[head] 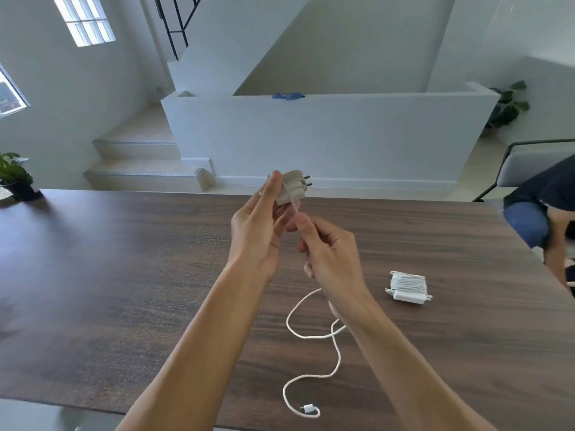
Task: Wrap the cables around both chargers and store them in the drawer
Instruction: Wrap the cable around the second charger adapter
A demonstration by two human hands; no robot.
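Observation:
My left hand (258, 228) grips a white charger (294, 186) above the dark wooden table (124, 275), its two prongs pointing right and several turns of cable wound around it. My right hand (326, 253) pinches the white cable (311, 335) just below the charger. The loose part of the cable trails in curves across the table to a small connector (309, 409) near the front edge. A second white charger (408, 287) lies on the table to the right, its cable wrapped around it. No drawer is in view.
A person (547, 213) sits on a grey chair (525, 164) at the table's right end. A potted plant (15, 178) stands at the far left corner. Beyond the table are steps and a low white wall with a blue cloth (287, 95).

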